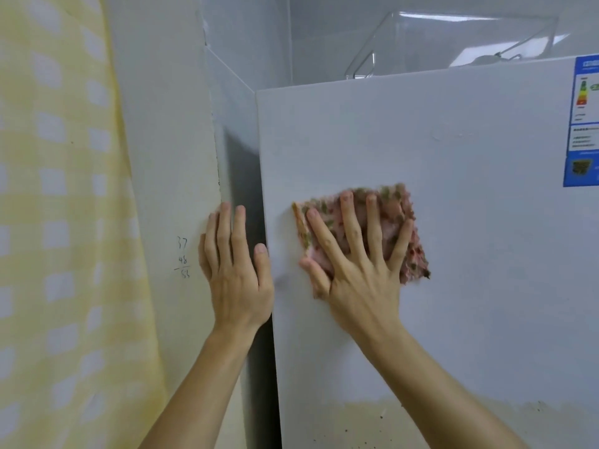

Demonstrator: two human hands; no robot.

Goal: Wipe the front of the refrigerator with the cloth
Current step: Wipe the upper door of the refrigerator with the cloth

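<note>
Right hand [353, 270] spread flat, fingers straight, pressing the cloth [393, 204] against the refrigerator [470, 254] front near its left edge. Left hand [236, 277] flat, bracing that edge. Risk: pressure alone holds the cloth — easing off likely drops it.

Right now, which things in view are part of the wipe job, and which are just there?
Job: cloth, pressed flat by right hand; refrigerator front; left hand resting at its left edge.
Just there: energy label, clear container on top, yellow checked curtain, numbers written on wall.
</note>
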